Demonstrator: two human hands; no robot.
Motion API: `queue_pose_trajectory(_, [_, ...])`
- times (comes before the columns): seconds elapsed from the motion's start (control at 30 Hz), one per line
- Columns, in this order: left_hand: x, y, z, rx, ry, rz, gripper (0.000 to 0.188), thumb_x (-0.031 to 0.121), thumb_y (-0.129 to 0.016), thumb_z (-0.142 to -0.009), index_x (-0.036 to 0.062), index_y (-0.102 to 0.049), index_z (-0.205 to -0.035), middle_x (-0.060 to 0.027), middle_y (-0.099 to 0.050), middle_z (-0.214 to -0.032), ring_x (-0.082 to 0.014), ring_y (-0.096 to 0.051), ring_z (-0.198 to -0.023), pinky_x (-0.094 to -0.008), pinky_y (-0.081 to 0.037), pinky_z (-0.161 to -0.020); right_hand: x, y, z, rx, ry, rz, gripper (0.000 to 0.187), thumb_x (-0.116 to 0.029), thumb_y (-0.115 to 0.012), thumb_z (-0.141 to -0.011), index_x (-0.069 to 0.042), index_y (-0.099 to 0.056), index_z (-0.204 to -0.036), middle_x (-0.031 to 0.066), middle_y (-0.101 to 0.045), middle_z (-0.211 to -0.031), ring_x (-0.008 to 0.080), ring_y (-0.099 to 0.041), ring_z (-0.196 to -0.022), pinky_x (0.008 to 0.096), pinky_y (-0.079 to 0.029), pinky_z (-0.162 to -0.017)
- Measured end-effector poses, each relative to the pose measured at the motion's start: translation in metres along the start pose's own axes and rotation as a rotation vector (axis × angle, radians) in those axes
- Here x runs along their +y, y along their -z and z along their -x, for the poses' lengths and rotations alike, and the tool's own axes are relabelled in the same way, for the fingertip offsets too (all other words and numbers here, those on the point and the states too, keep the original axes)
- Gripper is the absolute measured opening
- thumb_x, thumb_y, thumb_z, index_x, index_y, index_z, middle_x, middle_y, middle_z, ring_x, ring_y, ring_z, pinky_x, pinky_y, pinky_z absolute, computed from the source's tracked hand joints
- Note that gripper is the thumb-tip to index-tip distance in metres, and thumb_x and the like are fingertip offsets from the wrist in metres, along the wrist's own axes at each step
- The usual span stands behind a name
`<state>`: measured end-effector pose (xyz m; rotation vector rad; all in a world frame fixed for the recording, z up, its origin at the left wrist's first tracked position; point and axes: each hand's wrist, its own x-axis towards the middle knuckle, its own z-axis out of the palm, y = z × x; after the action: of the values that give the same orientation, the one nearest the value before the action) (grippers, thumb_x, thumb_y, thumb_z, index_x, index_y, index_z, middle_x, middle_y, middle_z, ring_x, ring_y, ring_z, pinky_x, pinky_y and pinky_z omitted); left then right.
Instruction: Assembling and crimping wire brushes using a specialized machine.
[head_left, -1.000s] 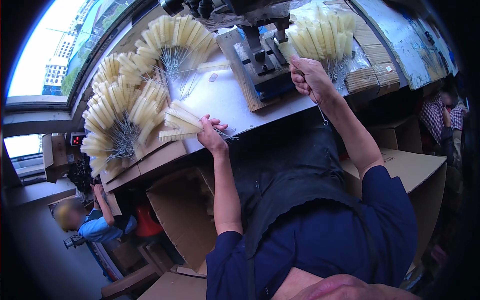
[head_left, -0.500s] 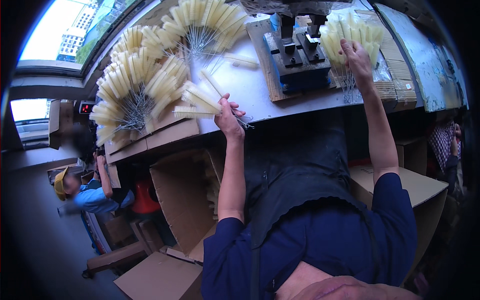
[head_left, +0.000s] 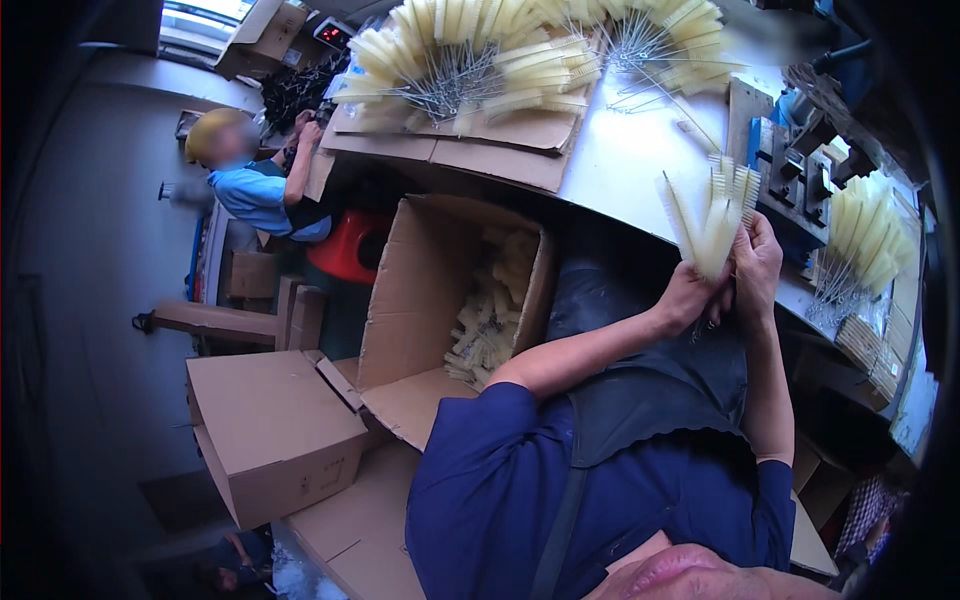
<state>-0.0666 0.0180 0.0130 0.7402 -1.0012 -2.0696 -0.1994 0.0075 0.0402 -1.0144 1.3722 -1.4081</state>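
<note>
Right hand [head_left: 760, 265] moved from brush pile [head_left: 864, 232] to left hand [head_left: 688, 297], the latter clamped on cream brushes [head_left: 718, 232], right hand's closure indiscernible

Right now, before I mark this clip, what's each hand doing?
Left hand: closed, holding a few brushes.
Right hand: fingers curled at the brushes' right side; whether it grips one cannot be told.

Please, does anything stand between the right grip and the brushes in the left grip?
Nothing visible does: the right grip is right at the brushes, which fan upward from the left grip.
</note>
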Motion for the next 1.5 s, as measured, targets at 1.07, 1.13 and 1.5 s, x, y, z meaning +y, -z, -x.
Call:
queue_pose_trajectory(1.07, [0.054,0.082,-0.043,0.495,-0.2,-0.103,0.032,0.026,-0.045,-0.106,-0.0031,-0.056,-0.115,-0.0056,-0.057,-0.071,-0.0062,-0.042,-0.046,-0.0229,-0.042,-0.041,-0.038,0.033,-0.029,0.122,-0.229,-0.534,0.03,-0.031,-0.054,-0.103,-0.009,-0.054,-0.083,-0.0043,-0.047,-0.065,0.0018,-0.038,-0.043,0.0172,-0.028,-0.036])
queue_pose_trajectory(1.13, [0.049,0.083,-0.049,0.496,-0.181,-0.061,0.032,0.026,-0.044,-0.106,-0.0028,-0.056,-0.115,-0.0054,-0.056,-0.072,-0.0071,-0.043,-0.046,-0.0238,-0.043,-0.043,-0.039,0.038,-0.037,0.127,-0.25,-0.541,0.03,-0.03,-0.053,-0.103,-0.01,-0.053,-0.082,-0.0048,-0.046,-0.064,0.0019,-0.038,-0.043,0.0172,-0.029,-0.036])
queue_pose_trajectory(1.5, [0.036,0.09,-0.058,0.522,-0.142,-0.064,0.034,0.027,-0.045,-0.106,-0.0038,-0.055,-0.115,-0.0056,-0.056,-0.072,-0.0087,-0.046,-0.046,-0.0252,-0.046,-0.044,-0.042,0.049,-0.054,0.115,-0.34,-0.601,0.029,-0.033,-0.056,-0.102,-0.007,-0.052,-0.091,-0.0023,-0.048,-0.069,0.0032,-0.038,-0.045,0.0178,-0.029,-0.036])
